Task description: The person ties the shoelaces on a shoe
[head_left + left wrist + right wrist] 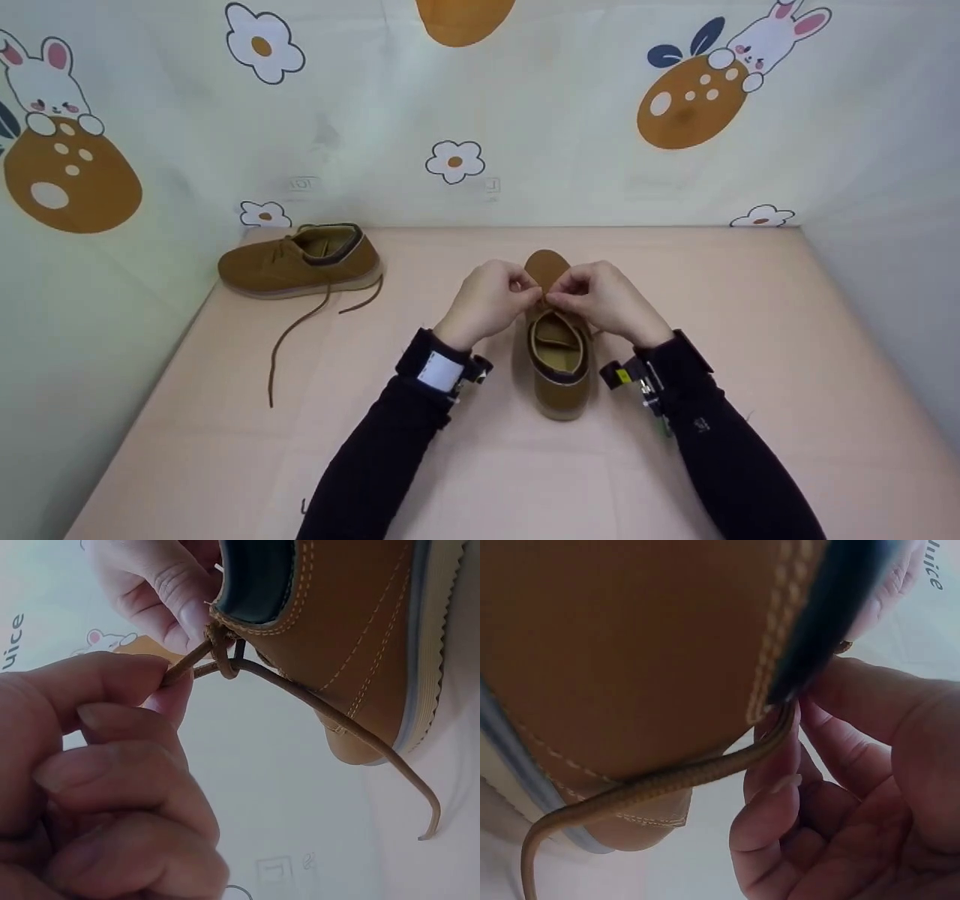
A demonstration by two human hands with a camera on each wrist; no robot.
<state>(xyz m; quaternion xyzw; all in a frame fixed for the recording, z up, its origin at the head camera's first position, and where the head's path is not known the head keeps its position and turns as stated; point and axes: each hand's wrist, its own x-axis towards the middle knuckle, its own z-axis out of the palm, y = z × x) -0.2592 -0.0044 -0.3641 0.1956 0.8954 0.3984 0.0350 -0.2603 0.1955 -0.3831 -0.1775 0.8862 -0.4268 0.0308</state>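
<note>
A brown shoe (562, 397) stands in the middle of the table, toe pointing away and heel toward me. Over its front both hands meet at the brown shoelace (330, 710). Between thumb and forefinger my left hand (491, 300) pinches a doubled piece of lace, drawn out from a knot (222, 649) by the collar. My right hand (609, 300) pinches the lace on the other side of that knot, partly hidden behind the collar in the right wrist view. One loose lace end hangs down along each side of the shoe.
A matching brown shoe (277, 268) lies at the back left, toe to the left, its untied lace (289, 337) trailing over the pale pink table (750, 420). A printed cloth (555, 112) rises behind and along the sides.
</note>
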